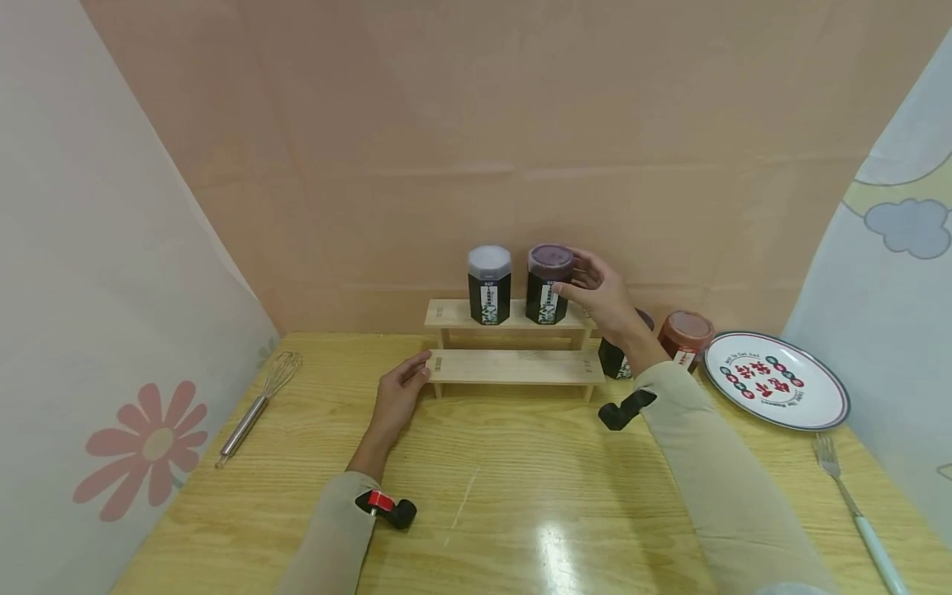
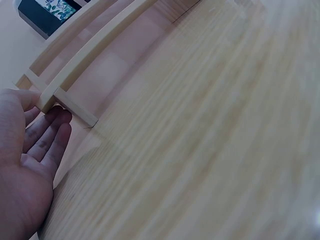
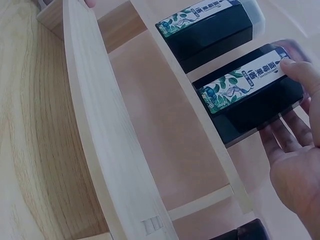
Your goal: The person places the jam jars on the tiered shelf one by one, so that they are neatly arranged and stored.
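Note:
A two-tier wooden rack (image 1: pixel 518 367) stands on the table against the back wall. On its upper tier are two dark hexagonal jam jars with fruit labels. The left jar (image 1: pixel 489 291) has a whitish lid. My right hand (image 1: pixel 606 299) holds the purple-lidded jar (image 3: pixel 250 100) beside it, thumb on the label side and fingers round the far side. The jar's base is at the upper board. My left hand (image 1: pixel 397 397) grips the left end of the lower tier, with fingers (image 2: pixel 47 135) beneath the board in the left wrist view.
Right of the rack stand another dark jar (image 1: pixel 614 360), partly behind my right arm, and a red-brown jar (image 1: pixel 687 329). Farther right are a printed white plate (image 1: pixel 777 380) and a fork (image 1: pixel 855 504). A whisk (image 1: pixel 256 409) lies at the left.

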`<state>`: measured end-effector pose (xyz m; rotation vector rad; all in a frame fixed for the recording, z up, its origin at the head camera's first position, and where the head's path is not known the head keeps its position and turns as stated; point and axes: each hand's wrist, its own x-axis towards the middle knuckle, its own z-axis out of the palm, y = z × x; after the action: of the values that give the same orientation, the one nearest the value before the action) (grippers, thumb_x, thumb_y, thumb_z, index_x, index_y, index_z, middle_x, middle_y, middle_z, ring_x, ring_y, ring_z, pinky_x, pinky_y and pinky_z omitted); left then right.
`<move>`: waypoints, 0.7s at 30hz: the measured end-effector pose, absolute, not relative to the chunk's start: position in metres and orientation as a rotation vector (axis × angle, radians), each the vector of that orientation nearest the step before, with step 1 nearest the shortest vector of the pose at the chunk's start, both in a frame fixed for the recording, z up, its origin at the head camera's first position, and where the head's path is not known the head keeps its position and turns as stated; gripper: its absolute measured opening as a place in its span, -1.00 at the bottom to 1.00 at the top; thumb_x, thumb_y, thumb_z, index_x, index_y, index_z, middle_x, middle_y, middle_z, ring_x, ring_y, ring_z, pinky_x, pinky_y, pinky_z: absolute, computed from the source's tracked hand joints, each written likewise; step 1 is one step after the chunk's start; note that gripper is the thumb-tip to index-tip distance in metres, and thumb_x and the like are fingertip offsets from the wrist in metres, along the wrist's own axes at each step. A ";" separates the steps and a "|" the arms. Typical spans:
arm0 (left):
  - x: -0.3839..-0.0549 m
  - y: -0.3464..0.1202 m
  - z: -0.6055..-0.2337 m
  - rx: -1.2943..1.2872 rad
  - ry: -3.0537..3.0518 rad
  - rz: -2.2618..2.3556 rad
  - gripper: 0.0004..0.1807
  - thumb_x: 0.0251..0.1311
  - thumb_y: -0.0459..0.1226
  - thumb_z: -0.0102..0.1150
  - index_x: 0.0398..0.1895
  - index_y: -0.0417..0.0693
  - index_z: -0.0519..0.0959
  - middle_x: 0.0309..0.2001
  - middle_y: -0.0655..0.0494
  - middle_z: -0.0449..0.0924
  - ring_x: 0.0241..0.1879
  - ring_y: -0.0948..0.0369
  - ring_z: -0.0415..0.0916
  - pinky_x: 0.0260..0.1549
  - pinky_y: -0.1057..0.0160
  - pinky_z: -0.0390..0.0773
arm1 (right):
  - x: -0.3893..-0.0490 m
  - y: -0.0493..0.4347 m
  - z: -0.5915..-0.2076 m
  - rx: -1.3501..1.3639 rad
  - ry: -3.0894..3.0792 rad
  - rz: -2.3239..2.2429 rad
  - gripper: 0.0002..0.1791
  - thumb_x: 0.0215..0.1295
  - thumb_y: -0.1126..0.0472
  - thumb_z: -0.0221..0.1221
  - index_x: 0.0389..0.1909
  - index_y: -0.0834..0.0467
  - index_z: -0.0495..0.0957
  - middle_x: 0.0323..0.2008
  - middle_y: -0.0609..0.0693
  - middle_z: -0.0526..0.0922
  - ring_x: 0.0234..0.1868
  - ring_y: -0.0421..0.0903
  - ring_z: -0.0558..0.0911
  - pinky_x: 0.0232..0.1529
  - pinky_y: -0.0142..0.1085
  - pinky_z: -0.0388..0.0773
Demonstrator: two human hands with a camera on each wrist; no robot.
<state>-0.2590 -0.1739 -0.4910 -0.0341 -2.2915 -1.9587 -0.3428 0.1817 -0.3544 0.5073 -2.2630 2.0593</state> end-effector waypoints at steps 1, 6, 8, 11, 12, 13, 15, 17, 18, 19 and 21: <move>-0.259 -0.174 -0.491 -0.034 -2.294 -1.954 -0.60 0.51 -0.20 0.15 0.35 0.03 0.58 0.39 0.03 0.53 0.39 0.09 0.44 0.17 0.51 0.51 | -0.343 0.182 -0.355 0.513 -2.260 2.065 -0.23 0.35 0.24 0.36 0.53 -0.03 0.29 0.37 0.00 0.48 0.36 -0.11 0.48 0.17 -0.53 0.53; -0.258 -0.174 -0.491 -0.035 -2.290 -1.949 -0.61 0.50 -0.20 0.16 0.34 0.04 0.59 0.38 0.05 0.54 0.38 0.10 0.44 0.15 0.53 0.51 | -0.343 0.181 -0.357 0.518 -2.246 2.095 -0.23 0.37 0.23 0.35 0.54 -0.04 0.28 0.34 -0.06 0.48 0.37 -0.13 0.47 0.16 -0.54 0.54; -0.257 -0.174 -0.491 -0.032 -2.287 -1.951 -0.61 0.50 -0.20 0.16 0.33 0.04 0.59 0.37 0.05 0.54 0.38 0.10 0.45 0.13 0.54 0.51 | -0.342 0.181 -0.357 0.523 -2.241 2.105 -0.23 0.37 0.23 0.35 0.55 -0.04 0.28 0.34 -0.07 0.48 0.37 -0.13 0.46 0.16 -0.54 0.54; -0.257 -0.174 -0.491 -0.031 -2.286 -1.956 -0.61 0.50 -0.20 0.16 0.33 0.04 0.59 0.38 0.04 0.54 0.38 0.09 0.44 0.12 0.56 0.51 | -0.340 0.183 -0.355 0.545 -2.252 2.097 -0.23 0.38 0.23 0.34 0.55 -0.02 0.26 0.35 -0.05 0.47 0.37 -0.13 0.46 0.17 -0.54 0.54; -0.257 -0.174 -0.492 -0.030 -2.287 -1.953 -0.61 0.50 -0.20 0.16 0.33 0.04 0.59 0.38 0.04 0.54 0.38 0.09 0.44 0.11 0.57 0.51 | -0.338 0.184 -0.354 0.552 -2.259 2.089 -0.23 0.38 0.23 0.34 0.55 -0.01 0.26 0.36 -0.04 0.47 0.37 -0.13 0.46 0.17 -0.54 0.54; -0.258 -0.174 -0.492 -0.031 -2.287 -1.952 -0.61 0.50 -0.21 0.16 0.33 0.04 0.59 0.38 0.04 0.54 0.38 0.10 0.44 0.10 0.57 0.51 | -0.337 0.186 -0.353 0.559 -2.263 2.083 -0.23 0.38 0.24 0.34 0.55 0.01 0.26 0.36 -0.02 0.47 0.38 -0.11 0.46 0.18 -0.54 0.54; -0.259 -0.174 -0.492 -0.036 -2.287 -1.946 -0.61 0.50 -0.21 0.16 0.33 0.03 0.59 0.38 0.03 0.54 0.38 0.09 0.44 0.11 0.56 0.52 | -0.336 0.192 -0.351 0.576 -2.264 2.071 -0.23 0.39 0.26 0.33 0.55 0.04 0.24 0.38 0.03 0.46 0.40 -0.05 0.45 0.19 -0.54 0.53; -0.260 -0.173 -0.492 -0.041 -2.286 -1.939 -0.61 0.50 -0.21 0.16 0.33 0.03 0.59 0.38 0.03 0.54 0.37 0.09 0.45 0.12 0.54 0.52 | -0.334 0.200 -0.350 0.583 -2.267 2.044 -0.24 0.40 0.28 0.31 0.56 0.08 0.23 0.41 0.08 0.45 0.41 0.00 0.44 0.20 -0.55 0.52; -0.260 -0.173 -0.492 -0.040 -2.286 -1.935 -0.61 0.50 -0.20 0.16 0.33 0.04 0.60 0.37 0.04 0.55 0.37 0.10 0.45 0.12 0.54 0.52 | -0.333 0.205 -0.350 0.581 -2.266 2.027 -0.25 0.42 0.29 0.29 0.56 0.09 0.23 0.42 0.11 0.44 0.42 0.02 0.44 0.20 -0.56 0.52; -0.260 -0.173 -0.491 -0.040 -2.286 -1.933 -0.61 0.50 -0.20 0.16 0.33 0.04 0.60 0.37 0.05 0.55 0.37 0.09 0.45 0.13 0.53 0.52 | -0.333 0.210 -0.350 0.586 -2.262 2.010 -0.26 0.43 0.31 0.27 0.56 0.12 0.22 0.43 0.14 0.42 0.43 0.04 0.44 0.20 -0.57 0.52; -0.261 -0.174 -0.491 -0.039 -2.287 -1.924 -0.61 0.50 -0.19 0.17 0.33 0.04 0.60 0.37 0.04 0.55 0.37 0.09 0.46 0.13 0.52 0.52 | -0.330 0.220 -0.350 0.571 -2.269 1.964 -0.28 0.44 0.33 0.24 0.56 0.14 0.23 0.44 0.18 0.42 0.42 0.02 0.45 0.18 -0.59 0.52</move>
<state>-0.2613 -0.1741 -0.4913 -0.0391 -2.2873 -1.9238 -0.3298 0.2205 -0.3503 0.5711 -2.2686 1.9640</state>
